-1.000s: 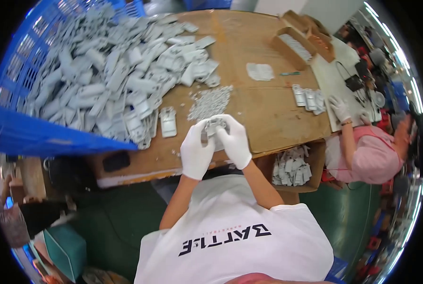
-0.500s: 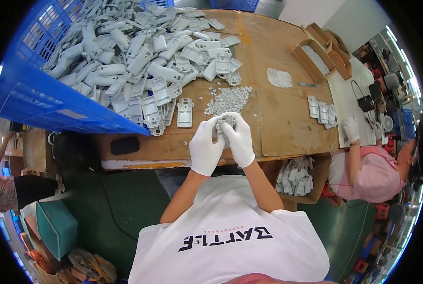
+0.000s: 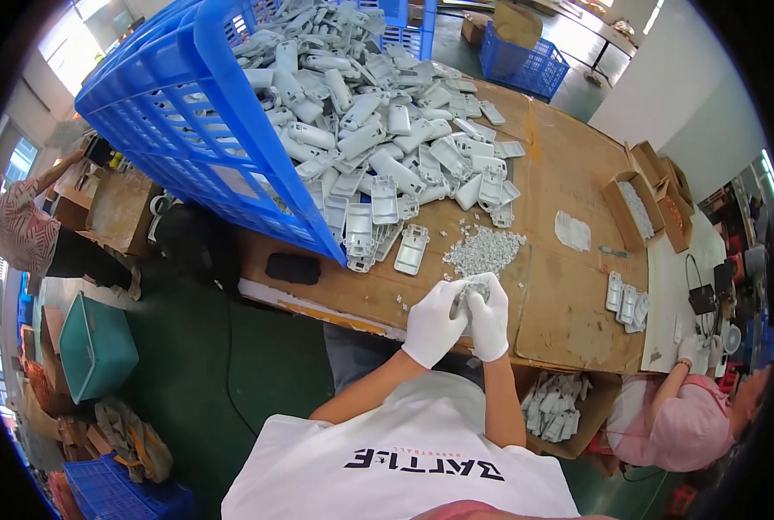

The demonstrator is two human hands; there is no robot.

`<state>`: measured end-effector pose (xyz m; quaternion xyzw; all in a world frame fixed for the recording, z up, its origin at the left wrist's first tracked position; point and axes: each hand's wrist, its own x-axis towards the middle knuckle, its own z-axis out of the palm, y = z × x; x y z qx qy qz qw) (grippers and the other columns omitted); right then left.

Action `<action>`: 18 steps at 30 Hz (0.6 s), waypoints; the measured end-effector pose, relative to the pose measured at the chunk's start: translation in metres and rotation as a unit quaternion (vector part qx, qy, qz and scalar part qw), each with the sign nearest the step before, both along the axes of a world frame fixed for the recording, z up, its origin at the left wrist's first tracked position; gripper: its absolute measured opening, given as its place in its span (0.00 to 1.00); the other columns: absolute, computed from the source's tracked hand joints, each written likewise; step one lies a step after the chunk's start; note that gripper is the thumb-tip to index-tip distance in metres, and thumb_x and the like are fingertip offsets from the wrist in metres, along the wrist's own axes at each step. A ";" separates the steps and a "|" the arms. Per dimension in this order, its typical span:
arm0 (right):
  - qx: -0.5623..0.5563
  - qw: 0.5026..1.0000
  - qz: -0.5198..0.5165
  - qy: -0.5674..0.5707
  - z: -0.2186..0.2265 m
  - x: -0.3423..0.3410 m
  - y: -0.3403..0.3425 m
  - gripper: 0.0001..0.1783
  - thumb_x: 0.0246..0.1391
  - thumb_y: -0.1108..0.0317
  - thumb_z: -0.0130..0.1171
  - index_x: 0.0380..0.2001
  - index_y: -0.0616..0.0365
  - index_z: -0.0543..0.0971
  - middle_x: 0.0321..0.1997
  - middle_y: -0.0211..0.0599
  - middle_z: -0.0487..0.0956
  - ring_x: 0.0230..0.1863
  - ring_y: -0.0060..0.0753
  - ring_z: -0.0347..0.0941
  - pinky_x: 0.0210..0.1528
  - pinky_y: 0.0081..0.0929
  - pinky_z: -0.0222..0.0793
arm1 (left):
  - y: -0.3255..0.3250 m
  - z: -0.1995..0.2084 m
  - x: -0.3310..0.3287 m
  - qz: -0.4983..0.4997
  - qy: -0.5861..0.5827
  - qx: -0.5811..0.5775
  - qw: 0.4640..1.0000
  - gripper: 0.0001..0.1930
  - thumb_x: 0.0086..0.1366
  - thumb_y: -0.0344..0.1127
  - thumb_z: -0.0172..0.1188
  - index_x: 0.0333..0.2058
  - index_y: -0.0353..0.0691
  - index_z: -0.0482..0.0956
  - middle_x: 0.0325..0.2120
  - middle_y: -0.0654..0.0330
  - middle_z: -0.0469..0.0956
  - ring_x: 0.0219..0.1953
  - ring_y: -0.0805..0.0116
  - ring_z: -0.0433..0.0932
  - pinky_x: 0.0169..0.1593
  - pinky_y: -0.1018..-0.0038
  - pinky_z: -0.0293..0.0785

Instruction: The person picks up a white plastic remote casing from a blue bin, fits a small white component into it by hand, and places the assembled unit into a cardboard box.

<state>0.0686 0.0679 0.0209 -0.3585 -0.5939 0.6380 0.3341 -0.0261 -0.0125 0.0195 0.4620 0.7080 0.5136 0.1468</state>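
Both white-gloved hands meet at the near edge of the table around a light-grey plastic housing. My left hand is closed on one side of it, and my right hand on the other, with thumbs close together at its upper end. Most of the housing is hidden by the gloves. Just beyond my fingers lies a heap of tiny light-grey plastic pieces. One loose open plastic housing lies to the left of that heap. A large pile of similar housings spreads farther back on the left.
A tipped blue crate stands at the table's left, beside a black pouch. To the right are a few housings, a white sheet and a cardboard box of small parts. A co-worker in pink sits at the right.
My view has turned, so the table and crate appear farther right and lower. Both hands stay together on the housing near the heap of small pieces.
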 end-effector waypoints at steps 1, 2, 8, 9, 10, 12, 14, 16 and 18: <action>0.022 1.000 -0.001 -0.021 0.001 0.000 0.001 0.11 0.54 0.80 0.45 0.39 0.64 0.75 0.34 0.32 0.78 0.37 0.20 0.72 0.43 0.22 0.71 | 0.000 0.000 0.000 0.010 -0.007 0.008 1.000 0.18 0.58 0.28 0.65 0.48 0.41 0.79 0.36 0.54 0.80 0.36 0.57 0.83 0.40 0.66 0.79; 0.030 0.999 -0.005 -0.026 0.001 0.002 -0.001 0.11 0.54 0.80 0.46 0.39 0.63 0.75 0.34 0.32 0.78 0.36 0.21 0.72 0.43 0.22 0.71 | -0.001 -0.001 0.002 0.010 -0.019 0.011 1.000 0.18 0.57 0.27 0.65 0.48 0.41 0.79 0.36 0.54 0.80 0.35 0.57 0.83 0.40 0.66 0.79; 0.035 0.999 0.015 -0.013 -0.006 0.005 0.000 0.11 0.55 0.78 0.47 0.41 0.63 0.74 0.36 0.34 0.77 0.39 0.23 0.72 0.45 0.25 0.71 | -0.001 0.000 0.002 0.025 0.026 0.026 0.999 0.17 0.56 0.25 0.65 0.47 0.39 0.79 0.36 0.54 0.80 0.36 0.57 0.83 0.39 0.66 0.78; 0.020 1.000 0.014 -0.003 -0.005 0.005 0.000 0.11 0.55 0.78 0.48 0.42 0.63 0.74 0.36 0.34 0.77 0.39 0.23 0.72 0.45 0.24 0.71 | -0.001 0.000 0.003 0.014 0.024 0.025 0.999 0.17 0.56 0.25 0.65 0.47 0.39 0.79 0.36 0.54 0.80 0.36 0.57 0.83 0.39 0.66 0.78; 0.006 1.000 0.013 0.008 -0.005 0.007 -0.001 0.11 0.55 0.78 0.48 0.42 0.63 0.74 0.36 0.34 0.77 0.39 0.23 0.72 0.45 0.24 0.71 | 0.000 0.001 0.004 0.013 0.024 0.024 0.999 0.17 0.57 0.25 0.65 0.46 0.39 0.79 0.36 0.54 0.80 0.36 0.57 0.83 0.40 0.66 0.78; 0.009 1.000 0.002 0.008 -0.008 0.008 0.000 0.12 0.54 0.79 0.47 0.42 0.63 0.74 0.36 0.33 0.77 0.39 0.22 0.72 0.45 0.24 0.72 | 0.002 0.002 0.004 0.009 0.028 0.018 0.999 0.16 0.57 0.25 0.66 0.46 0.38 0.79 0.36 0.54 0.80 0.36 0.56 0.83 0.40 0.66 0.78; -0.019 0.999 -0.001 0.028 -0.010 0.009 -0.001 0.14 0.55 0.80 0.45 0.43 0.63 0.75 0.38 0.32 0.77 0.39 0.19 0.72 0.44 0.21 0.71 | 0.002 0.001 0.007 0.003 0.026 0.017 1.000 0.16 0.57 0.25 0.66 0.46 0.38 0.79 0.36 0.54 0.80 0.37 0.56 0.83 0.40 0.66 0.78; -0.020 1.000 -0.014 0.018 -0.009 0.010 0.000 0.15 0.53 0.81 0.43 0.42 0.64 0.75 0.37 0.32 0.78 0.38 0.18 0.72 0.43 0.21 0.71 | 0.002 0.001 0.008 0.000 0.021 0.007 1.000 0.16 0.58 0.25 0.66 0.46 0.38 0.79 0.36 0.54 0.81 0.37 0.55 0.82 0.41 0.66 0.78; -0.035 0.999 -0.012 0.016 -0.011 0.010 0.000 0.14 0.52 0.81 0.43 0.41 0.64 0.75 0.36 0.32 0.78 0.38 0.19 0.72 0.42 0.21 0.71 | 0.002 0.004 0.011 -0.002 0.018 0.000 1.000 0.16 0.58 0.25 0.65 0.46 0.38 0.79 0.36 0.54 0.81 0.37 0.55 0.82 0.41 0.65 0.78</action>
